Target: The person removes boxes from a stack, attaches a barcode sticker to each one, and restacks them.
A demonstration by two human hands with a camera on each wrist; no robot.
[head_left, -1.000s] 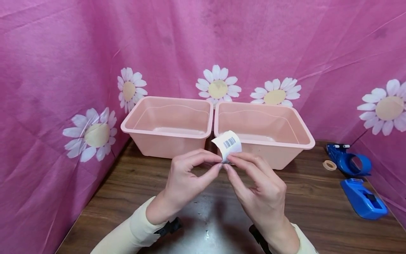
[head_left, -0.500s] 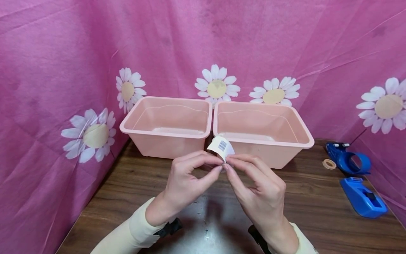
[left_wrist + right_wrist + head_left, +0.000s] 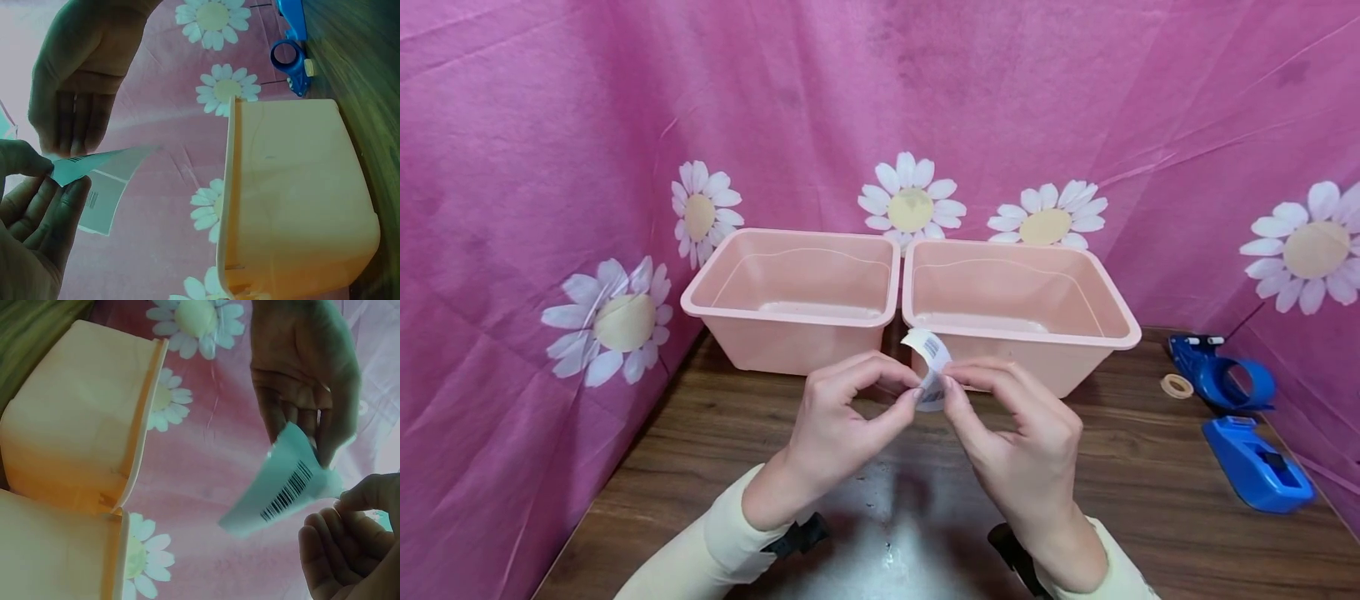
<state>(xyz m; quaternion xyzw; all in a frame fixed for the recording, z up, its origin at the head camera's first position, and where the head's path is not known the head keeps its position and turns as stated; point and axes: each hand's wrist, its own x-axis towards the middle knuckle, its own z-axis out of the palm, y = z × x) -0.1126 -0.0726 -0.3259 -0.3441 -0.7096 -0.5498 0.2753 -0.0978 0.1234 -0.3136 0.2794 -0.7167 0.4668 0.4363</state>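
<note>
A curved white strip of barcode labels [image 3: 934, 354] is held up between both hands, in front of the gap between two pink bins. The left hand [image 3: 831, 425] pinches its near edge with thumb and fingertips. On the other side, the right hand [image 3: 1022, 442] grips it between thumb and index finger, a small distance from the left fingertips. In the left wrist view, printed bars show on the label strip [image 3: 103, 203], along with a line across it. The right wrist view shows a large barcode on the bent label strip [image 3: 284, 487].
The left pink bin [image 3: 790, 342] and right pink bin [image 3: 1097, 367] stand side by side behind the hands. At the right of the wooden table [image 3: 1150, 500] lie a blue tape dispenser [image 3: 1258, 467], another blue dispenser [image 3: 1236, 383] and a small tape roll [image 3: 1177, 386].
The fingertips have parted slightly, the right hand shifting a little to the right. The label strip has turned and dropped lower, and part of it now shows below the fingertips.
</note>
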